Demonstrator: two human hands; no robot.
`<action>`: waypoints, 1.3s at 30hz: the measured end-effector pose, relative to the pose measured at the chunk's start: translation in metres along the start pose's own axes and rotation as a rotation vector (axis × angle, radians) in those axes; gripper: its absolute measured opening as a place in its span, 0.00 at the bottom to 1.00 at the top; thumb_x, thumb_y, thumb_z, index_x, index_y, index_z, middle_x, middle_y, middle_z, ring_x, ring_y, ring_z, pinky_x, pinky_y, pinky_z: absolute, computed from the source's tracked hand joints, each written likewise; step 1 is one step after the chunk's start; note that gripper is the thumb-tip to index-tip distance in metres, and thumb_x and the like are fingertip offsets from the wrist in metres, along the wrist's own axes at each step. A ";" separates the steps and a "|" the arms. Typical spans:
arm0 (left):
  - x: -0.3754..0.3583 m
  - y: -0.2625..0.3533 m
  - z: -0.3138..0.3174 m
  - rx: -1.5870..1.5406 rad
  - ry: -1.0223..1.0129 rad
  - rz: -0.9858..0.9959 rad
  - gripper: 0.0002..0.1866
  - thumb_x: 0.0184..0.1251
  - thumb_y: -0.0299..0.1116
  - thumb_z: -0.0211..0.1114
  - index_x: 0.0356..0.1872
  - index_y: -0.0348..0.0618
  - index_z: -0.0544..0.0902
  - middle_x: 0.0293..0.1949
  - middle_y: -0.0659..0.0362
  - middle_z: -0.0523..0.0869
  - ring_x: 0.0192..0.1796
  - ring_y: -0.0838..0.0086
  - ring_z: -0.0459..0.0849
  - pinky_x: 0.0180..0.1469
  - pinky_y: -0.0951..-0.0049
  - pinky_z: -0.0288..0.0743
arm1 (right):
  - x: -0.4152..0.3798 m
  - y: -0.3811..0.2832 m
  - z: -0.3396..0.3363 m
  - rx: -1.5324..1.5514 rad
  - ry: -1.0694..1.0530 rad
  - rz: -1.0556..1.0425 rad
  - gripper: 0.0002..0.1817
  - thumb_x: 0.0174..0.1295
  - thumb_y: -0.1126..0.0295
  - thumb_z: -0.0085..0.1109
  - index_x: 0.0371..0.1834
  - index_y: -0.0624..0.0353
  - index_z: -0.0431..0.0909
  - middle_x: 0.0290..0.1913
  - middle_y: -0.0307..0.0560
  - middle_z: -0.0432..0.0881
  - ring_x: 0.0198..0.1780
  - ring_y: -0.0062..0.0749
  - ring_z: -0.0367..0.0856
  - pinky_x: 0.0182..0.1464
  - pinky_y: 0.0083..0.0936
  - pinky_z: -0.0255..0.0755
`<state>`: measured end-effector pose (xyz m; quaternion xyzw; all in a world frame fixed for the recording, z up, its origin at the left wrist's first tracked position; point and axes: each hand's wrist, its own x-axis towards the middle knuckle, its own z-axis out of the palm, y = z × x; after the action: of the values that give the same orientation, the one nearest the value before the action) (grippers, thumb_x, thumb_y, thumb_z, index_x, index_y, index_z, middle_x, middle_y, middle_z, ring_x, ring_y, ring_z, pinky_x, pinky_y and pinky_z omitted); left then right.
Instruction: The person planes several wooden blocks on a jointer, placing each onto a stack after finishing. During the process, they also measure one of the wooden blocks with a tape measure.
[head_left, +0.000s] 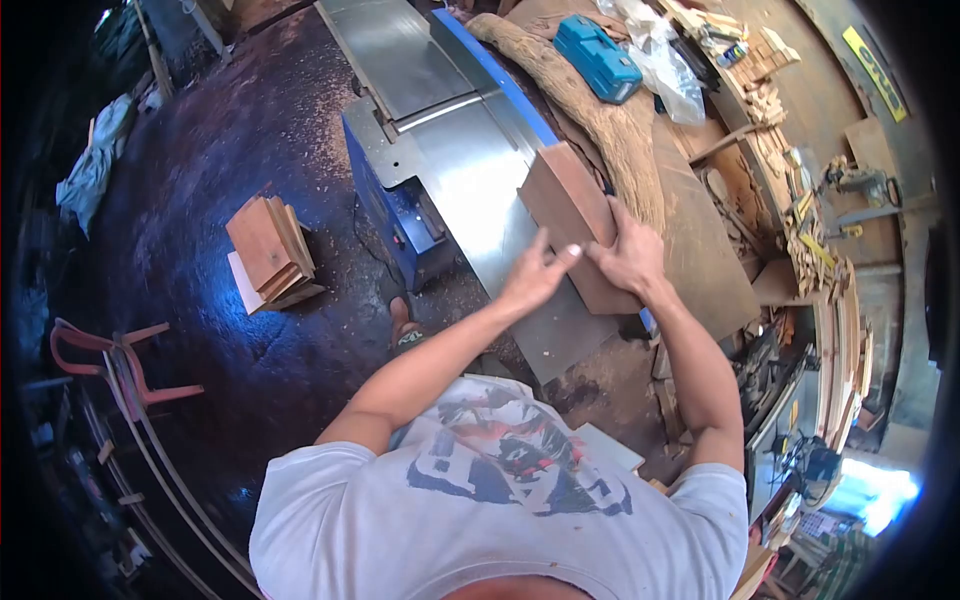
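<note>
A reddish-brown wooden block [575, 225] lies at a slant on the metal bed [470, 165] of a blue machine [385, 190], against its blue-edged side. My right hand [628, 250] is wrapped over the block's right side, thumb on its face and fingers over the far edge. My left hand [538, 272] is at the block's left side, its fingers apart and the thumb pointing toward my right hand. Whether its fingertips touch the block is hard to tell.
Boards [268, 245] are stacked on the dark floor at left, near a red plastic chair frame [130, 365]. Beyond the machine lie a long rough log [610, 130], a teal case [597, 60] and a clear plastic bag [665, 65]. Wood offcuts [790, 180] fill shelving at right.
</note>
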<state>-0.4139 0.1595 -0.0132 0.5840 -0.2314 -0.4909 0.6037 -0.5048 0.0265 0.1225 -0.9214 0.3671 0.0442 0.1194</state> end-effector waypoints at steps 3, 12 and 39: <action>0.030 0.002 0.027 -0.178 -0.072 -0.115 0.65 0.72 0.70 0.63 0.83 0.22 0.41 0.83 0.31 0.51 0.85 0.45 0.57 0.81 0.57 0.63 | 0.019 0.028 0.037 0.026 0.159 -0.035 0.45 0.55 0.55 0.72 0.76 0.64 0.70 0.55 0.67 0.88 0.55 0.62 0.88 0.59 0.52 0.80; 0.057 0.012 0.026 -0.052 0.051 -0.062 0.71 0.67 0.76 0.61 0.81 0.17 0.38 0.82 0.24 0.50 0.86 0.42 0.50 0.86 0.56 0.48 | 0.046 0.020 0.036 0.078 0.115 -0.186 0.49 0.60 0.58 0.69 0.85 0.56 0.58 0.66 0.68 0.79 0.57 0.66 0.85 0.57 0.55 0.80; 0.149 0.064 -0.076 0.052 0.379 0.171 0.61 0.68 0.60 0.73 0.77 0.11 0.53 0.72 0.20 0.69 0.79 0.39 0.69 0.80 0.57 0.64 | 0.170 -0.059 0.045 -0.033 0.208 -0.258 0.41 0.63 0.66 0.63 0.83 0.49 0.66 0.51 0.65 0.82 0.53 0.62 0.84 0.55 0.54 0.79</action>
<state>-0.2672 0.0564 -0.0138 0.6595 -0.1752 -0.3133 0.6605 -0.3406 -0.0340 0.0610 -0.9624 0.2553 -0.0613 0.0704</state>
